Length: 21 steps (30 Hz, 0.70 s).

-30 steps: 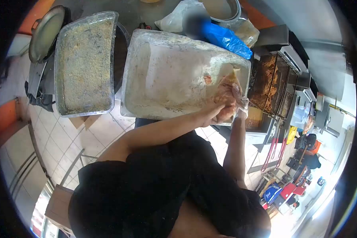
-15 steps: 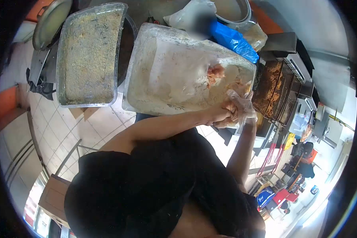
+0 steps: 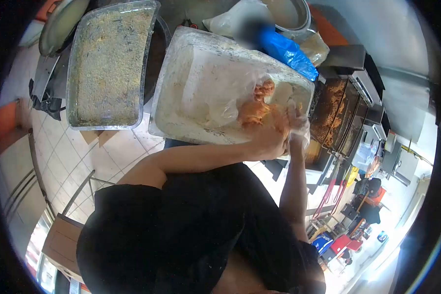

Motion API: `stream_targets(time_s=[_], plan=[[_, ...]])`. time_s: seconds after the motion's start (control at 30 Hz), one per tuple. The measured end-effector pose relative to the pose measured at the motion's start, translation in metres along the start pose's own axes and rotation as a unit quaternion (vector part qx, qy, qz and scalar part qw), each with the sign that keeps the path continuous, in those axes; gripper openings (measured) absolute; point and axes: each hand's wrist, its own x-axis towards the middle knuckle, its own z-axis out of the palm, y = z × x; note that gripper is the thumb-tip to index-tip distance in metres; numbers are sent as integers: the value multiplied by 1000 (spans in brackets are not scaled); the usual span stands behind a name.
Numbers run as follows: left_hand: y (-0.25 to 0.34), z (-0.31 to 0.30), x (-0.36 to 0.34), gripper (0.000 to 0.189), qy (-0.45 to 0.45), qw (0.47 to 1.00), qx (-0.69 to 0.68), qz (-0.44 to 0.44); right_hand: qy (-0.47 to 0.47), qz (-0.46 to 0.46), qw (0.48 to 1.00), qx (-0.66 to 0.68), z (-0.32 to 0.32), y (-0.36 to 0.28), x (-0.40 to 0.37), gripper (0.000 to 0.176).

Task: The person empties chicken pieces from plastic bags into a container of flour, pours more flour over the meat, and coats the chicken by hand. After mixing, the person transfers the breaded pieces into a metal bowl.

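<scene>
Both hands meet at the near right corner of the pale tray (image 3: pixel 210 68), left hand (image 3: pixel 270 143) against the gloved right hand (image 3: pixel 299 131), but I cannot tell whether their fingers are clamped on anything. Since half a second ago, a large piece of raw meat (image 3: pixel 253 112) has come to lie inside the tray, just beside the left hand and near a smaller clump (image 3: pixel 264 90); more meat thus appears to rest in the tray than before. Motion blur and overlap hide the fingertips. A translucent patch left of the meat is unclear, and beyond the tray's far edge the pot (image 3: pixel 289 14) is cut off.
</scene>
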Motion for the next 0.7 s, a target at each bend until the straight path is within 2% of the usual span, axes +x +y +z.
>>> stream_targets(time_s=[0.03, 0.07, 0.1, 0.13, 0.17, 0.2, 0.23, 0.27, 0.3, 0.33, 0.37, 0.4, 0.43, 0.47, 0.5, 0.57, 0.63, 0.67, 0.7], plan=[[1, 4, -1, 35, -6, 1000, -1, 3, -1, 7, 1000, 1, 8, 4, 0, 32], [-2, 6, 4, 32, -4, 1000, -11, 14, 92, -48, 967, 231, 21, 9, 4, 32], [-5, 7, 12, 30, -3, 999, -20, 26, 182, -101, 871, 445, 27, 10, 10, 35], [-14, 6, 20, 29, -40, 981, 70, 174, 187, -95, 871, 444, 29, 14, 18, 35], [-14, 8, 26, 29, -45, 980, 70, 180, 177, -73, 898, 396, 28, 15, 30, 36], [-13, 10, 30, 30, -119, 980, -152, 51, 166, -51, 921, 348, 22, 12, 33, 37], [-13, 11, 35, 32, -185, 910, -361, -84, 170, -47, 921, 348, 15, 11, 31, 37], [-29, 35, 47, 39, -272, 710, -649, 13, 150, 19, 938, 312, -7, -5, 26, 36], [-29, 28, 44, 39, -276, 710, -647, 18, 130, 85, 949, 273, -20, -14, 23, 35], [-31, 22, 36, 39, -262, 650, -713, -9, 165, 28, 935, 311, -19, -11, 26, 34], [-23, 15, 29, 40, -248, 583, -773, -37, 155, 63, 923, 347, -20, -7, 25, 33], [4, 5, 18, 42, -128, 662, -709, -207, 151, 69, 877, 450, -21, -6, 25, 34], [7, 5, 17, 42, -138, 662, -708, -203, 147, 70, 821, 548, -23, -5, 28, 34], [5, 3, 16, 44, -149, 651, -716, -203, 154, 74, 821, 545, -17, -1, 36, 34], [4, 3, 15, 47, -157, 639, -724, -205, 130, 47, 894, 427, -2, 4, 47, 34], [-3, 34, 9, 49, -151, 650, -707, -233, 60, -5, 983, 173, 29, 15, 52, 32], [-17, 54, 9, 47, -188, 632, -724, -202, 139, -132, 957, 218, -13, 4, 20, 28], [-2, 33, 2, 47, -223, 606, -742, -181, 137, -139, 956, 218, -5, 12, 40, 28], [11, 33, -4, 45, -150, 649, -716, -207, 94, -144, 942, 289, 18, 33, 57, 24]])
